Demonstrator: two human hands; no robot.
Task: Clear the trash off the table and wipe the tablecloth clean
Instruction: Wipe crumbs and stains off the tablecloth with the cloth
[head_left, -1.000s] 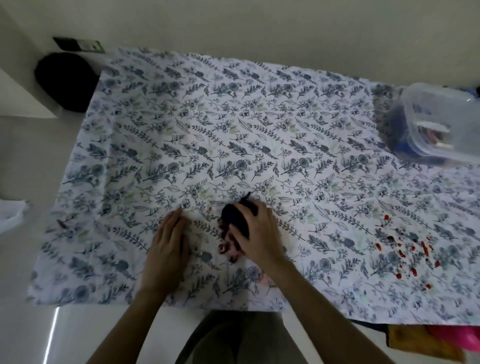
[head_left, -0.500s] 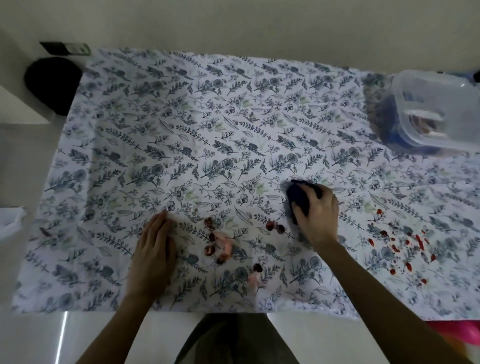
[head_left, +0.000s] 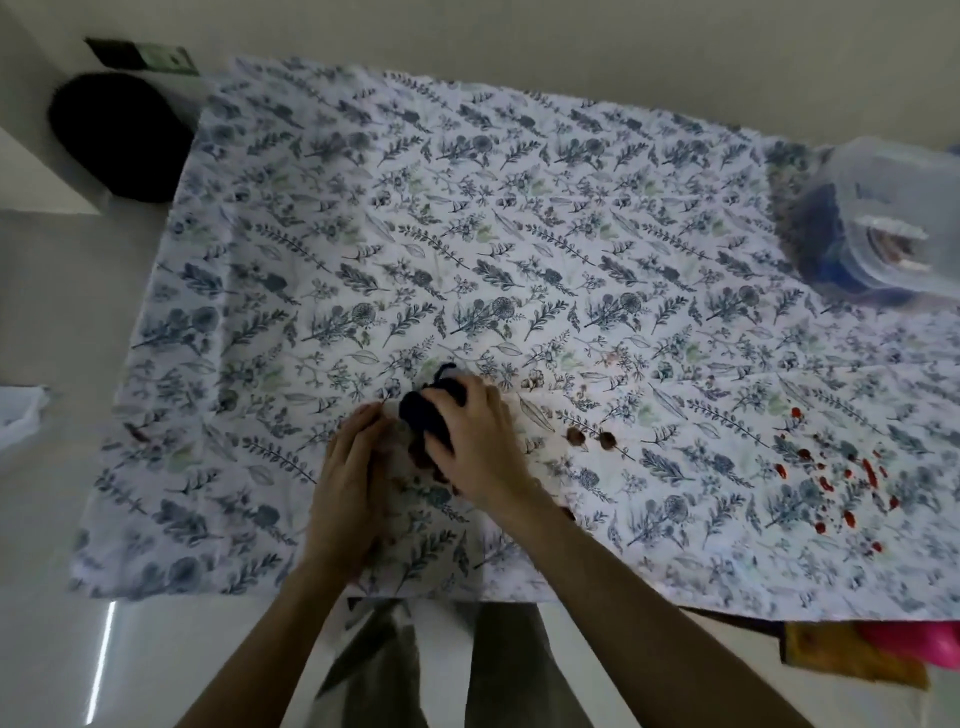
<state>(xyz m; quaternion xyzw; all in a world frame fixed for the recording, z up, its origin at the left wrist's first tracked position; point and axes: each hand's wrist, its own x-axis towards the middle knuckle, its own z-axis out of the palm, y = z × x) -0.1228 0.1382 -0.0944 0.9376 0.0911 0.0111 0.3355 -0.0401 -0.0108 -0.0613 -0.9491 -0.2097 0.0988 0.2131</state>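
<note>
A white tablecloth (head_left: 467, 218) printed with blue leaves covers the table. My right hand (head_left: 475, 441) presses a dark blue rag (head_left: 428, 410) onto the cloth near the front middle, over a reddish-brown smear. My left hand (head_left: 350, 478) lies flat on the cloth just left of the rag, fingers together, holding the fabric down. Two small brown blobs (head_left: 589, 439) sit on the cloth right of my right hand. A patch of red spots (head_left: 841, 473) stains the cloth at the front right.
A clear plastic container (head_left: 893, 223) with dark blue contents stands at the back right. A black round object (head_left: 111, 135) sits on the floor beyond the table's left corner. Something pink and orange (head_left: 883, 660) shows below the table's front right edge.
My right hand has swept the rag back to the left, from right of the brown blobs onto the smear beside my left hand. The left hand stays flat on the cloth.
</note>
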